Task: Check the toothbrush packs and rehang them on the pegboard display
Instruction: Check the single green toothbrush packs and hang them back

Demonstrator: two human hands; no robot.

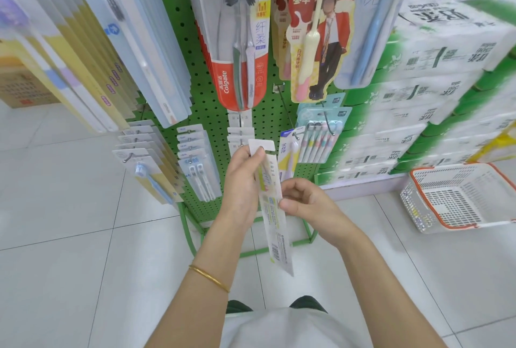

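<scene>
Plastic-fronted toothbrush pack being held at 6 o'clock of pegboard. L hand pinching top nr hang-tab, R hand pinching mid edge. Prob light, bendy, slick; gripping card edges looking safest.

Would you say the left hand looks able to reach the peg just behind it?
Probably yes: the left hand, pinching the top of the held pack, is just before the peg with nothing between.
</scene>
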